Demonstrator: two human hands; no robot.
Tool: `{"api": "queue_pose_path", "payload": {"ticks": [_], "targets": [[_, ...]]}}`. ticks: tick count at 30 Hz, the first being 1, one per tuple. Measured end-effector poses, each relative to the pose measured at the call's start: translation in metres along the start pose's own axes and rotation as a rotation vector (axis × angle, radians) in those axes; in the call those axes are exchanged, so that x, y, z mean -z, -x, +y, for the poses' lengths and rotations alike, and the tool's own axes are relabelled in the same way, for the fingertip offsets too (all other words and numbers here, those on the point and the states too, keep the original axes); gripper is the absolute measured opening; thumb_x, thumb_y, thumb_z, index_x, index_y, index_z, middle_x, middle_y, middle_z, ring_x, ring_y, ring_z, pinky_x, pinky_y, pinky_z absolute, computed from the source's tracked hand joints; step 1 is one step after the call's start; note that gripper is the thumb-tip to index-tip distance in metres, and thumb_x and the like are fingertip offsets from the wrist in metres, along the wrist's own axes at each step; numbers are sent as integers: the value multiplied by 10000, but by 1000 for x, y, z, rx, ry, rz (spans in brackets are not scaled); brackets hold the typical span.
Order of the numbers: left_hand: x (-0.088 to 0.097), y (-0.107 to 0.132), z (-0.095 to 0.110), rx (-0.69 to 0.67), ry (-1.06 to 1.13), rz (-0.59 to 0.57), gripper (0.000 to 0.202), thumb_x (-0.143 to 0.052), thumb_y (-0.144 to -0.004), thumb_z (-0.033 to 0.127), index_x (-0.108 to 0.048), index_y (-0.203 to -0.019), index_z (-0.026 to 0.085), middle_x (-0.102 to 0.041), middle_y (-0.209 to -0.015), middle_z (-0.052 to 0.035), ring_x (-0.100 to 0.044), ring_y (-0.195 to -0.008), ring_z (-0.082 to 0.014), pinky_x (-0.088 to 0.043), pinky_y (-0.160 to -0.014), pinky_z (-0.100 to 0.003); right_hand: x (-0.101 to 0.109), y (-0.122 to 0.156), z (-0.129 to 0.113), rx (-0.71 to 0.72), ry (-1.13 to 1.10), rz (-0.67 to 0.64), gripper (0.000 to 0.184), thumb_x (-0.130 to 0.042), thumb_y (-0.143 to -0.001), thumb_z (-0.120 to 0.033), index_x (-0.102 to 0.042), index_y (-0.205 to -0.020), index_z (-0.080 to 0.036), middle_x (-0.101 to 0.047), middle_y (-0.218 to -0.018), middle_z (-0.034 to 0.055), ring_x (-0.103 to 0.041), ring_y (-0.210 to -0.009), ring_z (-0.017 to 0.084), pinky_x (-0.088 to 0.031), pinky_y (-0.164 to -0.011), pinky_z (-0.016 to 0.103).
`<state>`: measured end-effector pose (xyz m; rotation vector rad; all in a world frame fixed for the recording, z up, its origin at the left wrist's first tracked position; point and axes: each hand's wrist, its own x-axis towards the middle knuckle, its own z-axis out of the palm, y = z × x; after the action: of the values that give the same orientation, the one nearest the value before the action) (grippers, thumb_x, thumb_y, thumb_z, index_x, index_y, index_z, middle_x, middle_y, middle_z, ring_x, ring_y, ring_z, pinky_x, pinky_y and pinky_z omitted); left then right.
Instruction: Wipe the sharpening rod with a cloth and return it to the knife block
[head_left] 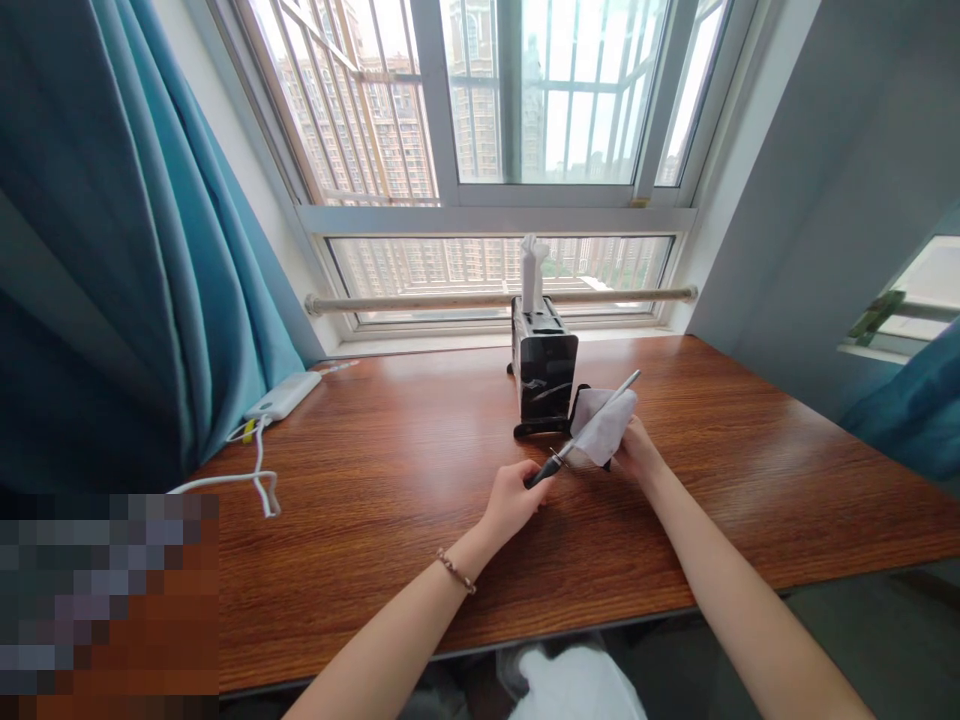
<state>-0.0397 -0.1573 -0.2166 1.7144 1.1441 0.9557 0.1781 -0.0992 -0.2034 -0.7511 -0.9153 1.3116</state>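
Note:
My left hand [512, 497] is closed round the black handle of a kitchen knife [592, 425], whose blade slants up to the right over the wooden table [375, 470]. My right hand [636, 450] pinches a white tissue [604, 428] folded round the blade. Just behind the knife stands a black knife block [543, 370] with a white tissue sticking up behind its top.
A white power bank [285, 395] with a white cable [251, 478] lies at the table's left, beside a blue curtain [135, 250]. A wide window with a rail [495, 298] runs along the back. A grey wall closes the right side.

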Motion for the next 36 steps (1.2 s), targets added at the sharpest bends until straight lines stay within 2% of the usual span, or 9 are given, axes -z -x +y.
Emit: {"api": "queue_pose_path", "payload": {"ticks": [4, 8, 17, 27, 36], "targets": [[0, 0, -1, -5, 2, 9, 295, -521, -747, 424, -568, -689, 138, -547, -555, -6, -474, -504, -94, -328, -455, -179, -6, 4, 3, -25, 57, -27, 128, -697, -597, -215, -618, -671, -148, -629, -606, 1, -538, -504, 115, -469, -512, 236], [-1, 0, 0, -12, 26, 12, 289, -519, -751, 414, -555, -677, 137, -542, -554, -7, -480, -507, -97, -328, -456, -182, -13, 9, 9, -63, 168, -103, 200, -692, -596, -232, -648, -767, -139, -656, -685, 21, -561, -559, 132, -483, -552, 256], [0, 1, 5, 21, 70, -5, 328, -533, -745, 452, -532, -669, 132, -548, -556, -8, -488, -492, -92, -335, -439, -176, -28, 21, 16, -51, 370, -259, 189, -660, -645, -263, -666, -777, -127, -653, -708, 27, -561, -592, 138, -466, -541, 250], [-1, 0, 9, 76, 232, -87, 318, -563, -725, 431, -517, -686, 119, -523, -523, 2, -449, -417, -77, -339, -364, -164, -39, 29, -4, -89, 344, -360, 203, -626, -698, -289, -646, -778, -103, -655, -750, 66, -578, -644, 164, -464, -577, 264], [-1, -3, 7, 106, 333, -157, 359, -599, -693, 460, -515, -672, 112, -518, -480, -4, -420, -361, -75, -304, -339, -175, -37, 30, -5, -146, 293, -380, 228, -630, -688, -292, -640, -803, -96, -655, -762, 77, -584, -658, 175, -480, -612, 288]]}}
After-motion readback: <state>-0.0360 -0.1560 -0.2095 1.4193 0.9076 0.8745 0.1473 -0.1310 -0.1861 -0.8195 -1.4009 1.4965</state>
